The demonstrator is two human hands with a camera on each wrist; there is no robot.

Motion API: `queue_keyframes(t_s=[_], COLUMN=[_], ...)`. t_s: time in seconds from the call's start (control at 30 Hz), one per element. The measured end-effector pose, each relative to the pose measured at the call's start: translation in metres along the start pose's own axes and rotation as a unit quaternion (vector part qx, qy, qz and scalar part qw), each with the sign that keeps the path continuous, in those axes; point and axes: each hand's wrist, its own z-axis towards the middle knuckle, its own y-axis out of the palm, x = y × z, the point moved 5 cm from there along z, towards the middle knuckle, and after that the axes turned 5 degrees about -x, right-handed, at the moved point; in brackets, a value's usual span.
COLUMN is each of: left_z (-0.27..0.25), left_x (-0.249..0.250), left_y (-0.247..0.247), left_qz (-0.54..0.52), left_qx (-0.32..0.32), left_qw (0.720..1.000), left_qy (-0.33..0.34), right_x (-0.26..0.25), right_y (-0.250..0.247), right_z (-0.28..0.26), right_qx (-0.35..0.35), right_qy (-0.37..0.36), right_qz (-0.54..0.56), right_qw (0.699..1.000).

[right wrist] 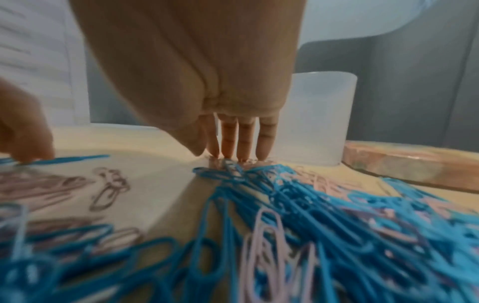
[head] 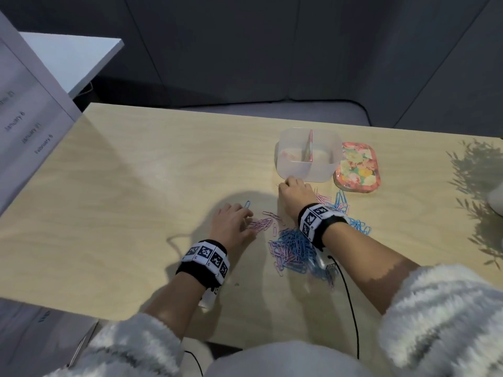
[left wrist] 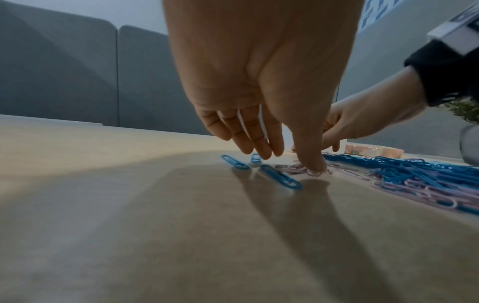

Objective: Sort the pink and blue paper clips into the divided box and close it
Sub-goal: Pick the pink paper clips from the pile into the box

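A translucent divided box stands open at the table's far side, with some pink in its left compartment. Its floral lid lies flat just to its right. A mixed pile of blue and pink paper clips spreads between my wrists. My right hand is at the box's front wall; its straight fingers and thumb meet on a small bunch of pink clips on the table. My left hand lies spread and flat, its thumb tip pressing pink clips. Loose blue clips lie beside its fingers.
A large printed sheet leans over the table's left corner. A white object sits at the right edge, with leaf shadows on the table around it. A black cable runs down from my right wrist. Grey upholstery lies beyond the far edge.
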Motion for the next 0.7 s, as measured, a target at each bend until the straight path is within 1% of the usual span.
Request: queue_keyframes(t_s=[0.07, 0.13, 0.2, 0.23, 0.37, 0.5, 0.6, 0.7], left_z=[-0.001, -0.002, 0.001, 0.002, 0.008, 0.015, 0.018, 0.017], left_x=[0.0, 0.003, 0.005, 0.007, 0.018, 0.029, 0.033, 0.034], left_y=[0.0, 0.0, 0.0, 0.001, 0.002, 0.001, -0.002, -0.002], left_qz=[0.008, 0.013, 0.02, 0.025, -0.001, -0.012, -0.01, -0.016], left_qx=[0.001, 0.004, -0.002, -0.008, -0.009, -0.028, -0.035, -0.04], left_qw=[1.0, 1.0, 1.0, 1.0, 1.0, 0.999, 0.999, 0.999], left_qy=[0.004, 0.008, 0.009, 0.011, 0.023, 0.018, 0.015, 0.018], right_x=[-0.01, -0.022, -0.03, -0.031, -0.028, -0.033, -0.03, -0.025], right_y=[0.004, 0.011, 0.02, 0.023, 0.027, 0.031, 0.032, 0.031], right_z=[-0.005, -0.016, -0.027, -0.031, -0.033, -0.034, -0.037, -0.04], right_qx=[-0.016, -0.005, 0.001, -0.003, -0.034, -0.024, -0.038, -0.04], right_qy=[-0.034, -0.088, -0.126, -0.133, -0.117, -0.102, -0.071, -0.062], right_qz=[-0.03, -0.051, -0.03, -0.014, 0.033, 0.112, 0.119, 0.111], right_qw=[0.999, 0.995, 0.992, 0.991, 0.992, 0.988, 0.99, 0.991])
